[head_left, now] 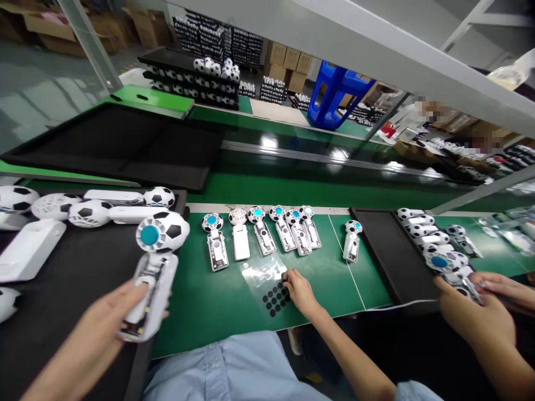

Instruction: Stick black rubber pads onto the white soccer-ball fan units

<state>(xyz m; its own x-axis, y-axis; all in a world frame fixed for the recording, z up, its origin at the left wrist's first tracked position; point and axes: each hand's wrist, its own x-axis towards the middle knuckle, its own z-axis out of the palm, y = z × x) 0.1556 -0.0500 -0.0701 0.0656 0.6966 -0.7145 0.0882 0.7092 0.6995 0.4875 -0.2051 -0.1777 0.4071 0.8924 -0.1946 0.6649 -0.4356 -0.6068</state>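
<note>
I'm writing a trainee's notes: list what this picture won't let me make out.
Head view:
Held device: its back, turned from the camera.
Left grip: most fingers, behind that device.
Right grip: whether it pinches one of the black dots; too small, partly self-covered.
Lower-left ball head: its remainder, cut off by the left edge.
Co-worker's device: its lower part, partly covered by a co-worker's hand.

The green bench (196,320) bears football-headed devices (217,250), a black-dotted clear sheet (270,288) and black trays (374,245).

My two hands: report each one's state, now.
Left hand: closed, holding a fan.
Right hand: at the dot sheet; whether it pinches a dot cannot be told.
</note>
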